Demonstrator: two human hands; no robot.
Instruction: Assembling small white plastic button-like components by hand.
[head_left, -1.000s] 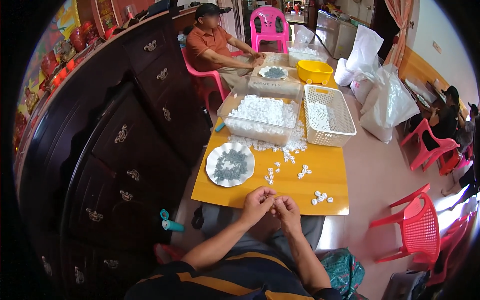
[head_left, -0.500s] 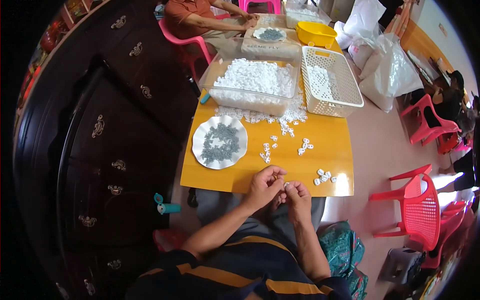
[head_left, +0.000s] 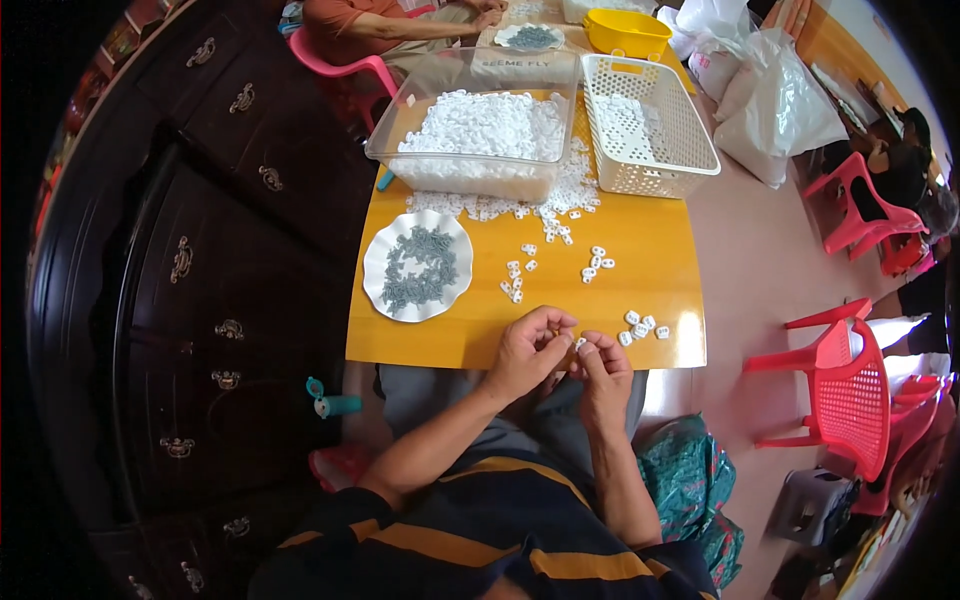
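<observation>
My left hand (head_left: 528, 352) and my right hand (head_left: 604, 372) meet at the near edge of the yellow table (head_left: 640, 250), fingertips pinched together around a small white piece (head_left: 579, 343) that is mostly hidden. Just right of my hands lies a small cluster of white pieces (head_left: 642, 327). More loose white pieces (head_left: 555, 262) are scattered mid-table. A white scalloped plate (head_left: 417, 264) of small grey parts sits to the left of my hands.
A clear tub (head_left: 480, 130) heaped with white pieces and a white mesh basket (head_left: 645, 125) stand at the far side. Another person (head_left: 390, 20) sits beyond, by a yellow bowl (head_left: 625, 32). Dark wooden cabinet (head_left: 200, 250) left; red plastic chairs (head_left: 850, 380) right; white bags (head_left: 770, 100).
The view has tilted down and closer to the table. My hands stay together at the near edge, fingers shifting slightly around the small piece.
</observation>
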